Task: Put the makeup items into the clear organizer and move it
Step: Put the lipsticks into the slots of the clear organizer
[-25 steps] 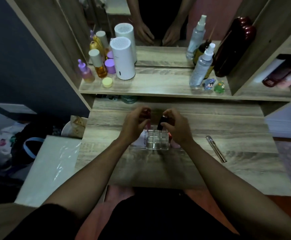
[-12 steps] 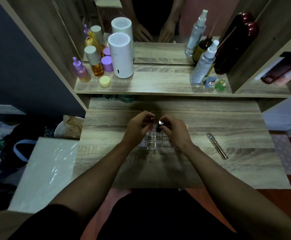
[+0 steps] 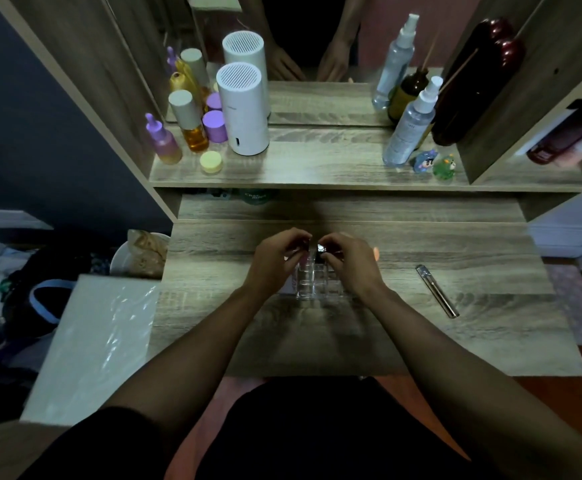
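A clear organizer (image 3: 312, 284) with small square compartments stands on the wooden desk (image 3: 421, 341), partly hidden by both hands. My left hand (image 3: 275, 263) pinches a small reddish makeup item over the organizer's far left cells; most of the item is hidden by the fingers. My right hand (image 3: 346, 265) holds a small dark makeup item (image 3: 320, 251) with a shiny top, lowered into the far cells. A slim silver makeup tube (image 3: 436, 291) lies on the desk to the right, apart from both hands.
The raised shelf (image 3: 317, 168) behind holds a white cylinder (image 3: 243, 112), purple and amber bottles (image 3: 192, 126), a spray bottle (image 3: 409, 128) and two small figurines (image 3: 435, 164). A mirror stands behind it. A white box (image 3: 85, 344) sits left of the desk.
Both hands have come down and closer together, lowering the two small items from above the organizer into its far compartments. The silver tube has not moved.
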